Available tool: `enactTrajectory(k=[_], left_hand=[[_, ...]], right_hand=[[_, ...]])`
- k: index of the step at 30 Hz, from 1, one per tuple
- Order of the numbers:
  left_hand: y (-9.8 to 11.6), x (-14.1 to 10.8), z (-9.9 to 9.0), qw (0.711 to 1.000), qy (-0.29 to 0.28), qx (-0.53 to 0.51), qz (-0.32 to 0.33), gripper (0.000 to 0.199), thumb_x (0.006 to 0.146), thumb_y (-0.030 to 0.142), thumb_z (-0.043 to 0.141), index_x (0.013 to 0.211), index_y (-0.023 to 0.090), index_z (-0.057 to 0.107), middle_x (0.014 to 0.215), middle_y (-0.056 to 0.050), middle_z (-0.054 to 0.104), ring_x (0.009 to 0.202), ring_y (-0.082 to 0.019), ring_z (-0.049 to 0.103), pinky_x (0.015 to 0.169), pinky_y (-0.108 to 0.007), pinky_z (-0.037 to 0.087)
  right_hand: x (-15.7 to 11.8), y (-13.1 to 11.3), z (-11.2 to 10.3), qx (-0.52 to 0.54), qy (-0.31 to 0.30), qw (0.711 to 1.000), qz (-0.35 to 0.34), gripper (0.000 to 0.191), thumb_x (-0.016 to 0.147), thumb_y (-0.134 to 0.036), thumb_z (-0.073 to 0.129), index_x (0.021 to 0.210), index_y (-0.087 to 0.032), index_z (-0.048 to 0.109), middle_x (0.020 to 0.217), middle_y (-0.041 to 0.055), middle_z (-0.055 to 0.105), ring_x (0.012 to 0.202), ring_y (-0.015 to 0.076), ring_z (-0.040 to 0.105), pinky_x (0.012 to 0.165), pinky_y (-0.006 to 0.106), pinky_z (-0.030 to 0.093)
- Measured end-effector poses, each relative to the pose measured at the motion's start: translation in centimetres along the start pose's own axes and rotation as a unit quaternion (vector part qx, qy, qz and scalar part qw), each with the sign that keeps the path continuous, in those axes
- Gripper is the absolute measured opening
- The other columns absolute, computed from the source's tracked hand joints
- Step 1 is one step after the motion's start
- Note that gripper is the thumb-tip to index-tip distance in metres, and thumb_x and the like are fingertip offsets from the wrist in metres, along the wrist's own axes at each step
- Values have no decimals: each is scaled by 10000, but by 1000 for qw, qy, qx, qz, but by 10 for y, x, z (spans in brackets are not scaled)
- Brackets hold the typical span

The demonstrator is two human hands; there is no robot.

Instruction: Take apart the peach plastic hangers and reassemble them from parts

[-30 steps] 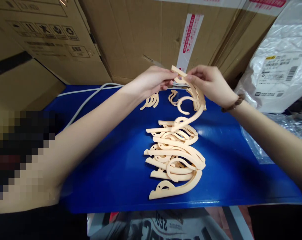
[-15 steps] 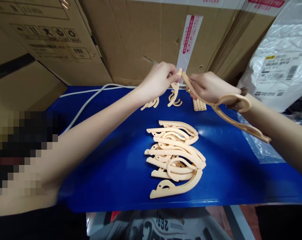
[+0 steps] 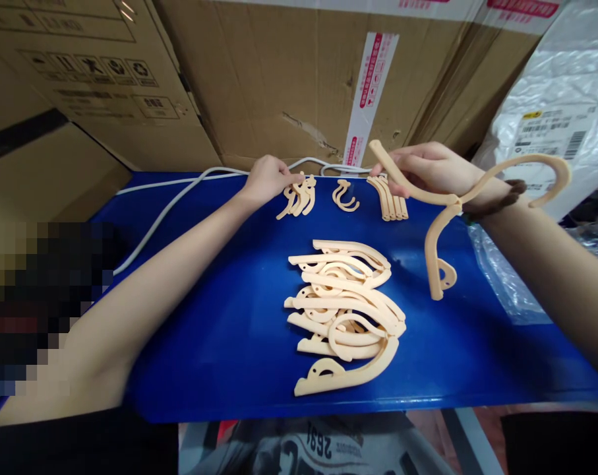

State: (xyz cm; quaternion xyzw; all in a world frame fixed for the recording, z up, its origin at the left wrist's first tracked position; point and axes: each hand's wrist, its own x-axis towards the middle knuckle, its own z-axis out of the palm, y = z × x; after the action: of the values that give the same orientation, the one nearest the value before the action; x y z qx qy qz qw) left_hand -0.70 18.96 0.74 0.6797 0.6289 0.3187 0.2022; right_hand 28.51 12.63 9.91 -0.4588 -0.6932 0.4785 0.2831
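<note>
My left hand [image 3: 269, 181] reaches to the back of the blue table, thumb and fingers pinched at the top of a small curved piece in a group of cream plastic curved pieces [image 3: 299, 196]. My right hand [image 3: 422, 168] grips one arm of a cream folding hanger [image 3: 442, 198]. Its hook points right over my wrist, and its other arm hangs down with a small loop near the end. Between my hands lie a few cream hooks [image 3: 345, 196] and a row of straighter arm pieces [image 3: 390, 200]. Folded hangers [image 3: 348, 303] overlap in a stack nearer me.
Cardboard boxes [image 3: 279, 79] stand along the back of the blue table [image 3: 219, 316]. A white cable [image 3: 165, 214] runs along the left and rear. A white plastic parcel [image 3: 550, 132] and clear plastic wrap [image 3: 511, 284] are at the right.
My left hand has moved left and down from the held hanger to the group of small curved pieces. In my right hand the hanger has turned, its hook swinging out to the right.
</note>
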Motion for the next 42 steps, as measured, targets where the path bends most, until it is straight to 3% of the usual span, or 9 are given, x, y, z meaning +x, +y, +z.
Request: enactTrajectory(k=[7, 11, 17, 20, 25, 28, 34, 37, 42], left_hand=[[26, -21, 2, 990, 49, -102, 81, 197, 893, 350, 768, 888, 170, 689, 919, -56, 736, 895, -172, 656, 823, -260, 474], [73, -54, 2, 899, -250, -359, -4, 685, 1072, 657, 288, 917, 154, 726, 922, -113, 765, 987, -243, 740, 782, -287, 564], [87, -68, -6, 811, -203, -544, -62, 157, 991, 37, 537, 884, 112, 625, 996, -64, 773, 979, -151, 775, 829, -214, 598], [81, -67, -8, 794, -221, -562, -63, 194, 881, -74, 586, 913, 116, 570, 1144, -107, 777, 974, -171, 790, 801, -228, 618], [85, -73, -8, 788, -306, -530, -66, 348, 868, 16, 648, 1211, 70, 644, 1153, -153, 763, 905, -159, 757, 630, -183, 562], [84, -75, -6, 766, -340, -542, -60, 336, 829, 17, 633, 1152, 86, 699, 1018, -88, 717, 711, -68, 644, 506, -130, 449], [74, -75, 8, 925, -262, -272, -45, 442, 694, -95, 543, 1059, 142, 620, 1074, -49, 586, 586, -53, 551, 436, -194, 408], [78, -76, 9, 934, -246, -249, -71, 411, 724, -82, 506, 1045, 165, 575, 1078, -47, 572, 601, -69, 565, 426, -204, 406], [91, -77, 2, 928, -220, -284, -98, 365, 764, -81, 480, 1011, 176, 557, 994, -24, 585, 589, -73, 544, 423, -203, 399]], right_hand=[[7, -18, 7, 130, 204, 968, -63, 318, 1033, -135, 339, 941, -172, 641, 581, -19, 568, 423, 101, 404, 373, 221, 303], [18, -10, 7, 176, 307, 922, -157, 165, 1039, -243, 404, 898, -271, 486, 914, 32, 755, 658, 126, 606, 655, 268, 563], [13, 3, 5, 23, 274, 948, -158, 193, 745, -144, 737, 827, -232, 586, 935, 75, 768, 776, 183, 678, 760, 348, 555], [4, 4, 10, -136, 235, 951, -149, 201, 748, -229, 838, 857, -214, 670, 805, 54, 727, 793, 231, 676, 798, 375, 515], [-2, 0, 29, -483, 213, 844, -96, 307, 1049, -419, 511, 1179, -214, 699, 924, 114, 731, 928, 319, 698, 862, 431, 465], [-1, 2, 36, -497, 194, 841, -91, 355, 1085, -431, 429, 1202, -231, 698, 865, 88, 701, 837, 269, 672, 779, 372, 441], [12, 21, 14, -353, 105, 930, 13, 391, 1076, -450, 445, 1004, -212, 747, 604, -10, 537, 561, 147, 484, 608, 297, 397], [20, 40, -12, -386, 178, 904, 44, 361, 1045, -418, 482, 869, -196, 705, 650, 37, 585, 646, 178, 543, 672, 339, 420], [22, 76, -40, -458, 282, 840, 69, 567, 868, -786, 574, 685, -250, 598, 683, 126, 634, 924, 321, 641, 798, 464, 462]])
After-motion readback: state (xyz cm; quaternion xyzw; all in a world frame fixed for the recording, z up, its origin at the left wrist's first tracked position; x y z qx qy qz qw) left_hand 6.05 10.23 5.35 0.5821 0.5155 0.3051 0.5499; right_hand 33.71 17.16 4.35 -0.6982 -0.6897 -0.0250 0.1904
